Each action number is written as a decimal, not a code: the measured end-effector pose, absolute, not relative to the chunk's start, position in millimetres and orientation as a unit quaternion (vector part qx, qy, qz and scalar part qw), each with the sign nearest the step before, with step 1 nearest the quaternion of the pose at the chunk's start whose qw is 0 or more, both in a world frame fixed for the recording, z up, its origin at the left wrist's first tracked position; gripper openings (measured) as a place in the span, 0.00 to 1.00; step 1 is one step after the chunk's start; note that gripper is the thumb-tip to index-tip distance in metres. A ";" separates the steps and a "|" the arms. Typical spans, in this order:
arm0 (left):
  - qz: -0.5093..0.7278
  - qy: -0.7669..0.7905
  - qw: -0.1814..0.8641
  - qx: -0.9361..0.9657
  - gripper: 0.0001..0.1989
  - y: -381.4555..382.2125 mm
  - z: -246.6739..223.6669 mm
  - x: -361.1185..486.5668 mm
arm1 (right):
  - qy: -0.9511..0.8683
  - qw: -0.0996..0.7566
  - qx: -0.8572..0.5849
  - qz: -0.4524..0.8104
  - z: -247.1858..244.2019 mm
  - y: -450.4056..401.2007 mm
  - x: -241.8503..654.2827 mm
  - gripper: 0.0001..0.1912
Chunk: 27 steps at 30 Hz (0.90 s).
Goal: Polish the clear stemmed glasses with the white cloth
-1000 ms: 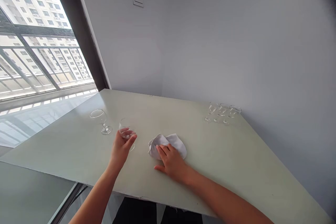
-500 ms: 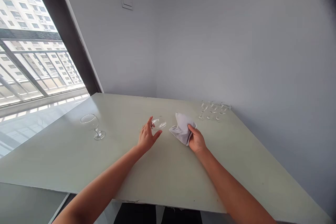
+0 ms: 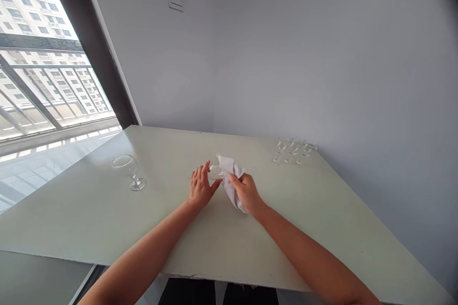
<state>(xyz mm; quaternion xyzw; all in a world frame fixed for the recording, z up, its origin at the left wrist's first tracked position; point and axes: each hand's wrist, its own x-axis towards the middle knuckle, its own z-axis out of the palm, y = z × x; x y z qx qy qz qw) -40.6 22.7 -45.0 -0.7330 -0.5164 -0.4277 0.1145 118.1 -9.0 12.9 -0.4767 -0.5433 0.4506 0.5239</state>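
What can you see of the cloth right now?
The cloth is pale, plain and looks like soft fabric. Bunched and creased, it is gripped in the right hand, with one end jutting up and another hanging down over the table. Its upper part is beside the glass in the left hand; contact is unclear.

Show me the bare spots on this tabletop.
The tabletop looks bare between the right forearm and right wall, and between the left forearm and single glass. Crowded: left hand, held glass, cloth and right hand mid-table; far-right glass cluster.
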 end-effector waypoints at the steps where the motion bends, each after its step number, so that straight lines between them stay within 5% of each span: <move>1: -0.424 -0.519 0.113 -0.733 0.33 22.4 -45.3 -41.5 | -0.574 0.496 -0.469 0.452 13.1 -10.1 110.2 0.15; 6: -0.400 -0.534 0.082 -0.741 0.30 18.7 -44.0 -47.0 | -0.608 0.402 -0.424 0.537 17.1 -8.5 100.8 0.12; 12: -0.322 -0.483 0.040 -0.814 0.30 11.0 -40.3 -38.9 | -0.588 0.296 -0.299 0.691 16.4 -0.9 133.1 0.21; 19: -0.287 -0.474 0.028 -0.832 0.30 7.2 -36.7 -32.7 | -0.514 0.305 -0.187 0.780 8.4 -5.9 151.7 0.20; 23: -0.276 -0.474 0.086 -0.832 0.28 4.4 -32.3 -32.4 | -0.542 0.331 -0.273 0.722 -0.6 -6.3 145.9 0.11; 27: -0.272 -0.448 0.141 -0.840 0.26 3.9 -26.6 -31.6 | -0.515 0.406 -0.368 0.660 -6.5 -3.1 138.4 0.12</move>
